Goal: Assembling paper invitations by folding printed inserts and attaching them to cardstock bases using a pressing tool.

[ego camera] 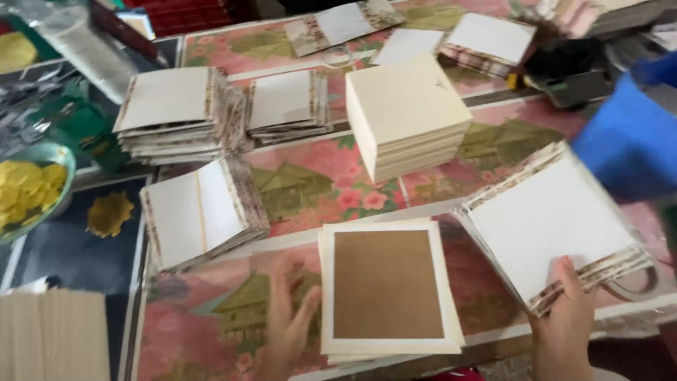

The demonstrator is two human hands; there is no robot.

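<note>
While flat beside the left hand, brown-centred card, touching.

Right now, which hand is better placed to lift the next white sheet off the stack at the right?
Probably the right hand: its thumb already rests on the white sheet stack. The left hand lies by the brown-faced card.

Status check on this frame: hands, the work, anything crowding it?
Left hand flat beside brown-centred card. Right hand gripping patterned-edge stack. Blue blur intrudes right.
</note>
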